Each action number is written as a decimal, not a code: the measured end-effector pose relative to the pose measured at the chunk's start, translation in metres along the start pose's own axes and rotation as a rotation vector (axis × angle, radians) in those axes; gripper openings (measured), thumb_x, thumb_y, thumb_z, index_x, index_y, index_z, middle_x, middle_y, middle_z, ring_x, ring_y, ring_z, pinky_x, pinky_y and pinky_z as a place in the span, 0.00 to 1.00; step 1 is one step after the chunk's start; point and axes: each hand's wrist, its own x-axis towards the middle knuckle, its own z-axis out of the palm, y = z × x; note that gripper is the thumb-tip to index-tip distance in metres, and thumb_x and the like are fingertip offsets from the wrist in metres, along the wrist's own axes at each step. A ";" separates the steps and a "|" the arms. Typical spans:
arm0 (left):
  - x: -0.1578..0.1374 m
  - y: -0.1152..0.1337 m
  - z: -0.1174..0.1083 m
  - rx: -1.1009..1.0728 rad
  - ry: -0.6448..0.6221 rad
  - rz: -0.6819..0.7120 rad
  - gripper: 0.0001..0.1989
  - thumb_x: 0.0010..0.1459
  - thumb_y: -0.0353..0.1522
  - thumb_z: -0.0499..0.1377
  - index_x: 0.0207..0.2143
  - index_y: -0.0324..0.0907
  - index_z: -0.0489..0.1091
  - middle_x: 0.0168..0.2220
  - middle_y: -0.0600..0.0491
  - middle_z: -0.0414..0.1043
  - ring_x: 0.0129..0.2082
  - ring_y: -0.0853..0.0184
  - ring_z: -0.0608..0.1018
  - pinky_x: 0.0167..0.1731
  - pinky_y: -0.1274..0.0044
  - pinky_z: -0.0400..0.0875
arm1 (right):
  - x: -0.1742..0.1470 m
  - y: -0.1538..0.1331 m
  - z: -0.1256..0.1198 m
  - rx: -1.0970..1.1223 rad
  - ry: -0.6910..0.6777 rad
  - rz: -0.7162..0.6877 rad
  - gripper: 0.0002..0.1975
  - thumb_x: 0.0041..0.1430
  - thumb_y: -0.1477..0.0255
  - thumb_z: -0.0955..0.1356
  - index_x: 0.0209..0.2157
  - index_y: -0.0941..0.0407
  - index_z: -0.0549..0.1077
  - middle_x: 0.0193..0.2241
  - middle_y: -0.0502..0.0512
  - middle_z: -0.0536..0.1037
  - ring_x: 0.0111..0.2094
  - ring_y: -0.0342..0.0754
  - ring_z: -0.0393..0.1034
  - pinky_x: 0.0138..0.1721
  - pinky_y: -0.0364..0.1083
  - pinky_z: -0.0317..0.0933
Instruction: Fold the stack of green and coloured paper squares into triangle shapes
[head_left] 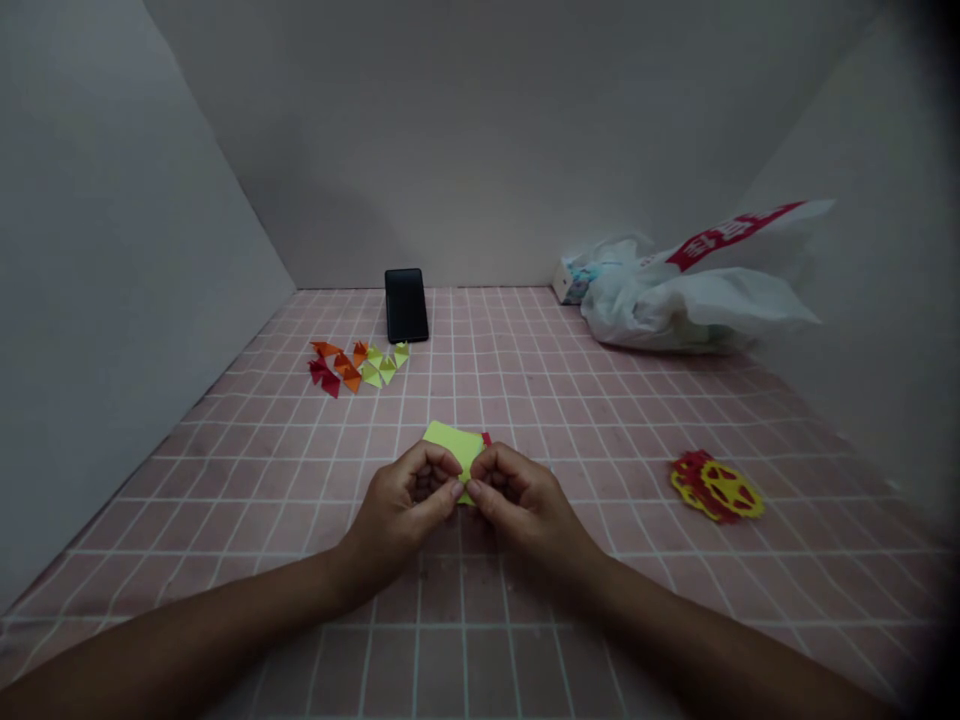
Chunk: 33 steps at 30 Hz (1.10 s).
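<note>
Fingertips of my left hand (416,500) and my right hand (514,495) meet in a pinch near the middle of the table. Between them is a small piece of yellow paper, mostly covered by the fingers. Just behind and below lies a yellow-green paper sheet (448,436), partly hidden by both hands. A bit of red paper (487,438) peeks out at its right edge. Whether the pinched piece is separate from the sheet, I cannot tell.
Several small folded paper pieces in red, orange (349,372) and yellow (385,368) lie back left. Behind them a black phone (406,305) leans upright. A white plastic bag (675,305) and a tissue box (571,280) stand back right. Yellow and red cut-out discs (718,487) lie at right.
</note>
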 end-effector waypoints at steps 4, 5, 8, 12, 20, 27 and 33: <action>0.000 0.000 -0.001 0.024 -0.002 0.023 0.02 0.56 0.30 0.60 0.33 0.40 0.68 0.29 0.56 0.69 0.28 0.72 0.71 0.29 0.80 0.67 | 0.000 0.000 0.000 -0.040 -0.003 -0.023 0.08 0.59 0.71 0.67 0.27 0.56 0.65 0.23 0.47 0.66 0.24 0.41 0.59 0.25 0.41 0.54; 0.000 0.000 -0.001 0.031 -0.003 0.029 0.02 0.56 0.29 0.60 0.32 0.40 0.68 0.29 0.56 0.69 0.28 0.72 0.71 0.29 0.80 0.67 | 0.000 0.000 0.000 -0.040 -0.005 -0.027 0.07 0.59 0.71 0.66 0.28 0.56 0.65 0.23 0.47 0.66 0.24 0.41 0.59 0.25 0.41 0.54; 0.001 0.000 -0.001 0.026 -0.007 0.036 0.02 0.56 0.29 0.60 0.32 0.40 0.68 0.28 0.57 0.69 0.27 0.72 0.71 0.28 0.80 0.67 | 0.000 0.002 0.000 -0.018 -0.005 -0.023 0.05 0.60 0.72 0.66 0.30 0.55 0.65 0.23 0.46 0.66 0.23 0.40 0.59 0.24 0.41 0.53; 0.001 0.001 0.000 0.006 -0.009 0.011 0.02 0.55 0.29 0.59 0.32 0.40 0.68 0.27 0.57 0.68 0.26 0.72 0.70 0.28 0.80 0.67 | 0.000 0.005 -0.001 -0.037 0.004 -0.063 0.04 0.60 0.75 0.65 0.36 0.54 0.64 0.22 0.44 0.66 0.23 0.40 0.59 0.24 0.41 0.53; 0.000 0.002 -0.001 -0.020 -0.006 -0.038 0.04 0.55 0.31 0.59 0.32 0.40 0.67 0.27 0.57 0.68 0.26 0.73 0.71 0.27 0.81 0.69 | 0.000 0.001 0.000 -0.063 -0.006 -0.094 0.03 0.59 0.76 0.65 0.31 0.55 0.66 0.24 0.46 0.66 0.25 0.40 0.60 0.26 0.41 0.55; 0.000 0.003 0.001 0.000 0.015 -0.012 0.03 0.54 0.30 0.59 0.31 0.40 0.67 0.26 0.58 0.67 0.25 0.73 0.70 0.26 0.81 0.68 | -0.002 0.003 0.000 -0.057 -0.013 -0.115 0.04 0.60 0.76 0.65 0.30 0.55 0.67 0.25 0.46 0.66 0.25 0.40 0.60 0.26 0.41 0.55; -0.001 0.003 0.001 0.000 -0.013 -0.007 0.02 0.55 0.29 0.59 0.31 0.40 0.67 0.26 0.58 0.67 0.26 0.73 0.70 0.27 0.81 0.68 | -0.002 0.000 0.001 -0.078 -0.010 -0.129 0.04 0.59 0.77 0.65 0.30 0.55 0.67 0.25 0.46 0.66 0.25 0.40 0.60 0.25 0.41 0.55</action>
